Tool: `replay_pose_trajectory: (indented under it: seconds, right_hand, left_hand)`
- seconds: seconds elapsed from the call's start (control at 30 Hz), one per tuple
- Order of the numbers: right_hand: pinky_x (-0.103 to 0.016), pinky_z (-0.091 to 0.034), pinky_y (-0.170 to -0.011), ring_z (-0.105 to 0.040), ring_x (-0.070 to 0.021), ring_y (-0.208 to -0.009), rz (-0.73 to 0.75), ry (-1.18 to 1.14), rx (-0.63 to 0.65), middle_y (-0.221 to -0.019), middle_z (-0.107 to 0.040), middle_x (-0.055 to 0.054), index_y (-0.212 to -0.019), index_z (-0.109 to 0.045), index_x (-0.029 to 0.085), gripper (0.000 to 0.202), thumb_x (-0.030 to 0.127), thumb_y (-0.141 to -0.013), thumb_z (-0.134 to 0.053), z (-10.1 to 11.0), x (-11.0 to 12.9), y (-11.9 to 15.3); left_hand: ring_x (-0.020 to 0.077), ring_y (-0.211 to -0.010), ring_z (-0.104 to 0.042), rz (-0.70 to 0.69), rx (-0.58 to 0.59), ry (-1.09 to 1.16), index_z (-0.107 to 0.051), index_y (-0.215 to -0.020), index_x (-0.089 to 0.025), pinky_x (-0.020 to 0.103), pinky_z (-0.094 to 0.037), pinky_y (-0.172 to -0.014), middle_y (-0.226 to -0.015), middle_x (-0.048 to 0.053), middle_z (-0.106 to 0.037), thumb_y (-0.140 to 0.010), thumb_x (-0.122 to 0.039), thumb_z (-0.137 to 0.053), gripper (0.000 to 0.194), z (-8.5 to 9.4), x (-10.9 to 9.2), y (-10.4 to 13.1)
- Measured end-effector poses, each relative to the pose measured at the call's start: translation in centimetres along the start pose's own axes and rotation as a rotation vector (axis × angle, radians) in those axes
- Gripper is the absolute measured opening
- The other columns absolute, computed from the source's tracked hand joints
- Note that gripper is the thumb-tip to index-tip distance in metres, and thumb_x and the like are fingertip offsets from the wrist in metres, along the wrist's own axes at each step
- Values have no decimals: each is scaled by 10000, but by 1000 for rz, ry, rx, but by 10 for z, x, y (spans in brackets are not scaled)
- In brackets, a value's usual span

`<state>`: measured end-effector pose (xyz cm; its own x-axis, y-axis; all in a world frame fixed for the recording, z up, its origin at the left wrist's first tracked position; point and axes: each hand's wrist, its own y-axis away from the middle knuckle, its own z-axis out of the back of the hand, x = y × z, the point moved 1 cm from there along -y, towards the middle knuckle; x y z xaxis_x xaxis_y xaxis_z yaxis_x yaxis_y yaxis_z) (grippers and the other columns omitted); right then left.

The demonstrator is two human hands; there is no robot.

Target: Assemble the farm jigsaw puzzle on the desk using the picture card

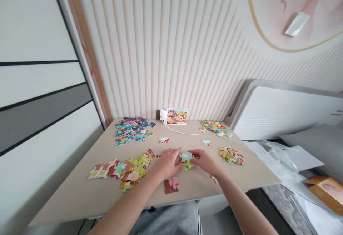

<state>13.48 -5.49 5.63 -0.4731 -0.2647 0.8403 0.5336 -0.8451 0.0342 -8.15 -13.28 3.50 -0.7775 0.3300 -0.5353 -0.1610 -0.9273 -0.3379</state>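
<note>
A few puzzle pieces (185,156), pale blue above and yellow-green below, lie between my two hands at the middle of the table. My left hand (168,160) rests with its fingers stretched out, its thumb at the left side of these pieces. From the right, the fingers of my right hand (205,160) pinch the edge of a puzzle piece, partly hidden by the fingers. Nearer to me, below my left hand, lies a brown puzzle piece with a pink pig (172,185). A small piece (213,179) shows beside my right wrist.
Loose puzzle pieces form piles at back left (134,129), front left (130,170), back right (215,128) and right (232,155). Single pieces (163,140) (206,141) lie beyond my hands. A farm picture card (177,116) stands by the wall, near a white cable (182,133).
</note>
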Motion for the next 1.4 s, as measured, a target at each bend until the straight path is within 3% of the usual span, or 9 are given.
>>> replay_pose_trajectory:
  seconds: [0.13,0.27,0.63,0.87,0.97,1.07,1.2,1.3,1.4]
  right_hand:
    - [-311,-472,-823,-629,-206,-893,75,332,13,-1012,-708,-63,-1068,-753,188,342,167,-746,-637,-13,12,6]
    - [-298,-449,-791,-642,-228,-900,90,478,55,-1005,-721,-82,-1083,-740,183,327,238,-769,-664,-16,30,12]
    - [-314,-472,-805,-650,-236,-913,23,358,85,-1052,-729,-82,-1217,-698,175,539,275,-692,-765,-11,31,4]
    - [-273,-456,-739,-613,-182,-818,81,237,16,-907,-706,1,-1132,-689,206,407,214,-726,-661,1,24,18]
    - [-285,-465,-728,-614,-199,-811,51,201,-85,-877,-700,-7,-1021,-687,183,303,248,-736,-607,26,7,21]
    - [-330,-475,-721,-621,-239,-787,-31,241,-324,-811,-689,-33,-940,-666,171,266,353,-769,-576,67,-27,27]
    - [-385,-492,-747,-661,-284,-820,-217,360,-601,-975,-720,-103,-1292,-589,148,571,414,-788,-542,113,-79,40]
    - [-457,-487,-840,-664,-349,-976,-342,620,-708,-1115,-697,-161,-1536,-374,175,766,424,-825,-516,122,-100,47]
    - [-528,-450,-927,-606,-400,-1141,-393,840,-752,-1235,-640,-189,-1551,-392,243,689,445,-894,-450,115,-106,50]
  left_hand:
    - [324,-1237,-561,-72,91,-94,-375,-1549,-231,456,-400,-1061,-1294,124,-651,-780,-566,-787,935,5,-1,3]
    - [322,-1239,-563,-62,104,-132,-438,-1510,-240,448,-401,-1060,-1303,116,-652,-804,-531,-779,837,2,1,2]
    - [300,-1211,-592,-60,76,-112,-476,-1473,-254,435,-428,-1043,-1282,99,-662,-844,-455,-758,718,-7,6,0]
    - [284,-1191,-587,-70,18,-123,-241,-1593,-258,439,-435,-1037,-1274,104,-629,-919,-368,-672,808,-4,3,2]
    - [269,-1152,-594,-57,-27,-107,-251,-1584,-261,445,-444,-1034,-1238,98,-627,-956,-325,-601,722,2,1,2]
    - [253,-1102,-601,-65,-42,-94,-357,-1529,-253,440,-456,-1024,-1164,84,-642,-969,-251,-543,591,8,-2,2]
    - [251,-1107,-598,-89,-40,-92,-363,-1531,-254,442,-461,-1033,-1150,79,-650,-969,-237,-524,585,18,-9,1]
    - [265,-1174,-580,-110,-60,-110,-341,-1552,-268,475,-442,-1071,-1207,91,-643,-969,-241,-524,611,34,-17,5]
    - [276,-1234,-556,-135,-87,-164,-506,-1447,-285,485,-416,-1105,-1257,95,-634,-978,-250,-525,470,58,-23,23]
